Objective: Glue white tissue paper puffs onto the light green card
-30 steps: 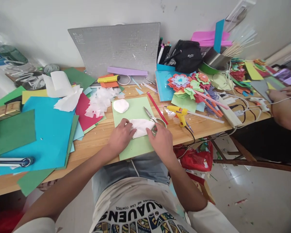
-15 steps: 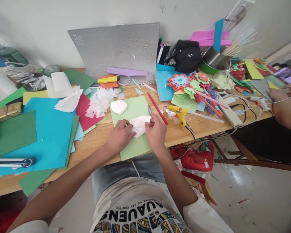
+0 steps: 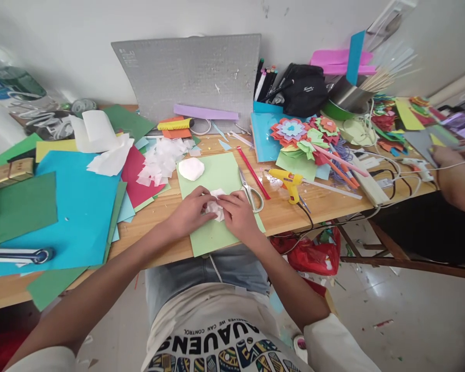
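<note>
My left hand [image 3: 189, 212] and my right hand [image 3: 237, 213] meet over a light green sheet [image 3: 217, 232] at the table's front edge. Both are closed on a piece of white tissue paper [image 3: 214, 206], which is bunched small between the fingers and mostly hidden. A rounded white tissue piece [image 3: 191, 168] lies farther back on the same sheet. Scissors [image 3: 250, 190] rest just right of my right hand, beside a red strip [image 3: 252, 172].
A yellow glue gun [image 3: 289, 182] with its cord lies to the right. Coloured paper sheets [image 3: 81, 206] cover the left of the wooden table [image 3: 325, 199]. A grey cutting mat [image 3: 189, 72] leans on the wall. Paper flowers [image 3: 294, 132] sit at back right. Another person's arm [image 3: 455, 178] reaches in at far right.
The tissue paper lay spread wide under my hands a second ago. My right hand has moved left to meet the left, and the tissue is now gathered between them. The scissors are uncovered.
</note>
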The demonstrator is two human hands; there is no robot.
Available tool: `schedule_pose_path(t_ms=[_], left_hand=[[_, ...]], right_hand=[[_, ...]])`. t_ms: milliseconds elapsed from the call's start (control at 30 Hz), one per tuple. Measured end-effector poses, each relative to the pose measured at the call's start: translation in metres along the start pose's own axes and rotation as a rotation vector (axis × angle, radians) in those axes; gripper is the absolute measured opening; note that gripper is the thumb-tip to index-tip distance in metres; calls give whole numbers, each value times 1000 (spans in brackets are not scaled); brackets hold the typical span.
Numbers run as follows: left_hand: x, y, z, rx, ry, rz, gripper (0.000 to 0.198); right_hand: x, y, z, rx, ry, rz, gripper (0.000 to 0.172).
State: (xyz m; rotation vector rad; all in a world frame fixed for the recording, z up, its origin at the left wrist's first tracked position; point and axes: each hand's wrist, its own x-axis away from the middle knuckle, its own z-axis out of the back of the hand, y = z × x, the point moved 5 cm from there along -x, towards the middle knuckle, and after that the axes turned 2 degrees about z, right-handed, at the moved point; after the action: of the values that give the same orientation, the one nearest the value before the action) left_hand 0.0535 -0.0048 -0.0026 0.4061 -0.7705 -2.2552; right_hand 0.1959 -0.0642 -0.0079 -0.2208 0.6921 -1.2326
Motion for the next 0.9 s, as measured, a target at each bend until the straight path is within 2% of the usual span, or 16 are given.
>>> schedule_pose_path(t_ms=[67,200,333,400,533,667,800,900], left_hand=[[-1,2,4,-29,-43,-20,29],[-1,4,5,-83,-31,-23,22],[3,3,-1,-44,31,9,20],[6,1,-2,-48,80,29,19],[6,5,-2,-97,128,-17,16],[1,10,1,-62,103,-27,13],[-2,14,2,-25,77,-45,16],[-1,13,2,0,127,-23,16]], right_hand=[[0,-1,3,23,-10,-10,35],[-2,-1,9,-47,-68,4,34],[-5,8,13,-138,-97,-46,28],[-6,13,14,-145,-65,-57,27],[-9,17,17,-103,-25,-44,23],[-16,18,24,-123,-174,-52,14],[-17,16,32,-152,-395,39,34],[-14,15,32,-137,-407,114,36]])
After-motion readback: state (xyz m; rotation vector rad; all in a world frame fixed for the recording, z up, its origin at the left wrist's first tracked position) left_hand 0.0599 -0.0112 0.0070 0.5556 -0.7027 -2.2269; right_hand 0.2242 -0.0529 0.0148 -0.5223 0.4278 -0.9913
